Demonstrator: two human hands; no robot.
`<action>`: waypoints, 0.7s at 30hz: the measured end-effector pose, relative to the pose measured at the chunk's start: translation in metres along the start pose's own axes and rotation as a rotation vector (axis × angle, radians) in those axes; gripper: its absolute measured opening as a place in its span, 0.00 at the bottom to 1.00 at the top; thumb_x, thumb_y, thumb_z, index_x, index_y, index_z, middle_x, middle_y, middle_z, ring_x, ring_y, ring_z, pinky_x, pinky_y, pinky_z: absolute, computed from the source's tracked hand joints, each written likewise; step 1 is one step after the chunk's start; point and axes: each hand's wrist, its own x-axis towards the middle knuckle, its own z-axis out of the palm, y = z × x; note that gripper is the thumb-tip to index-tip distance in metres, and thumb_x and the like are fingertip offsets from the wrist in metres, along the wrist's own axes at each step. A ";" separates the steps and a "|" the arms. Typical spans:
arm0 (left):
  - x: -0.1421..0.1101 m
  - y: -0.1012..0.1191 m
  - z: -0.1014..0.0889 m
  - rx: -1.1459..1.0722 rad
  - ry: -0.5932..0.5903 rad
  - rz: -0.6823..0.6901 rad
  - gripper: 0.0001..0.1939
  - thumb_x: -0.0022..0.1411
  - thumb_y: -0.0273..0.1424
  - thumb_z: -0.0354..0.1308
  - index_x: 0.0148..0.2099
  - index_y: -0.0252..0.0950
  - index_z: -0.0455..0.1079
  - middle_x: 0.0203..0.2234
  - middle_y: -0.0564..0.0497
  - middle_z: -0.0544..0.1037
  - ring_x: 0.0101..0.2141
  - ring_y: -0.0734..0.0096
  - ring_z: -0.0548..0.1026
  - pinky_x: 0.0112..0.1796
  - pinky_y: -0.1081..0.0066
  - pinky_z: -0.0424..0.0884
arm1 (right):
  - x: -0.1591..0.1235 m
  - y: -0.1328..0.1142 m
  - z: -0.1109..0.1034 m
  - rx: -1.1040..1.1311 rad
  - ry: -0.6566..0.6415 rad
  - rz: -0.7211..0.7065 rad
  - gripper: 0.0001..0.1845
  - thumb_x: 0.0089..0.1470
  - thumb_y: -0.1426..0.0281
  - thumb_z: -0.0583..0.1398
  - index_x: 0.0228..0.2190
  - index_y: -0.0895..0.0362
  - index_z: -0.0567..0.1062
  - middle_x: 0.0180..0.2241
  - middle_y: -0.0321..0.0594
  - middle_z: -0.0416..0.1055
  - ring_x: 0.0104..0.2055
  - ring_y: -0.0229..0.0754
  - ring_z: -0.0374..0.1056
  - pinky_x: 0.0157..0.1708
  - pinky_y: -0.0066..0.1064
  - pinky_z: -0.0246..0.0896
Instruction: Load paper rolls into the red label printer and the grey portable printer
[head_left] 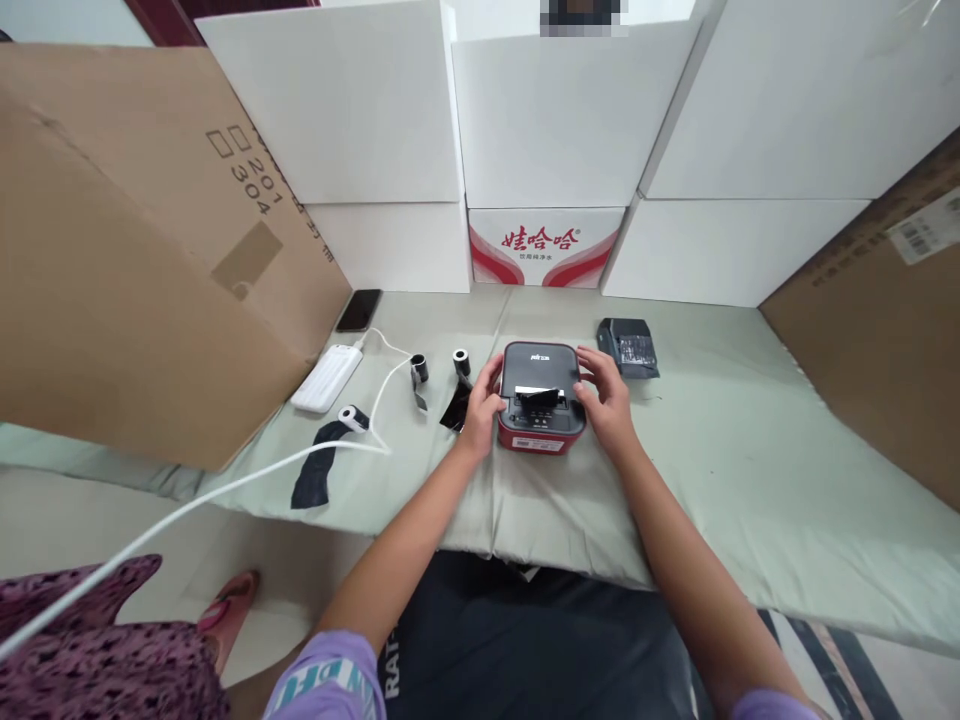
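A small black-and-red printer (541, 368) sits upright on the green cloth in front of me, its lid down. A dark strip pokes out of the slot in its top. My left hand (480, 408) grips the printer's left side, thumb near the top edge. On the opposite side my right hand (606, 398) is curled around it, thumb by the lid's edge. Just left of my left hand stands a small paper roll (460, 360) with a dark strip beside it. Two more rolls lie farther left, a dark one (419, 368) and one with a long black tail (354, 418).
A white power bank (328, 378) with a white cable (270, 463) lies at left, near a phone (359, 310). A black wrapped packet (628, 348) rests behind my right hand. White boxes (546, 120) wall the back; cardboard boxes (135, 230) flank the table. Another person's foot (229, 610) shows lower left.
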 end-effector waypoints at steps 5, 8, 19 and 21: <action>-0.001 0.001 0.004 -0.022 0.013 0.048 0.39 0.46 0.23 0.54 0.63 0.42 0.67 0.64 0.49 0.69 0.67 0.53 0.61 0.66 0.57 0.58 | 0.003 -0.004 0.001 -0.004 -0.065 -0.001 0.27 0.58 0.58 0.62 0.58 0.47 0.69 0.64 0.46 0.62 0.66 0.52 0.61 0.60 0.46 0.63; -0.002 -0.001 0.005 -0.039 0.002 0.095 0.38 0.47 0.22 0.54 0.63 0.43 0.68 0.63 0.50 0.70 0.67 0.55 0.62 0.67 0.57 0.57 | 0.005 -0.004 0.003 0.018 -0.093 0.045 0.34 0.57 0.57 0.63 0.63 0.46 0.63 0.67 0.47 0.59 0.65 0.53 0.62 0.61 0.48 0.62; -0.001 -0.016 -0.004 -0.080 -0.024 0.106 0.30 0.60 0.34 0.57 0.65 0.44 0.67 0.66 0.50 0.67 0.69 0.54 0.59 0.68 0.57 0.53 | 0.045 -0.049 -0.008 -0.591 -0.436 -0.060 0.12 0.59 0.68 0.58 0.36 0.56 0.82 0.38 0.46 0.78 0.45 0.49 0.69 0.46 0.39 0.64; -0.001 -0.015 -0.004 -0.087 -0.028 0.109 0.29 0.62 0.36 0.57 0.65 0.44 0.67 0.66 0.51 0.67 0.69 0.54 0.58 0.69 0.57 0.52 | 0.059 -0.060 0.000 -0.773 -0.671 -0.038 0.14 0.58 0.71 0.58 0.40 0.55 0.83 0.39 0.47 0.79 0.49 0.53 0.68 0.48 0.41 0.60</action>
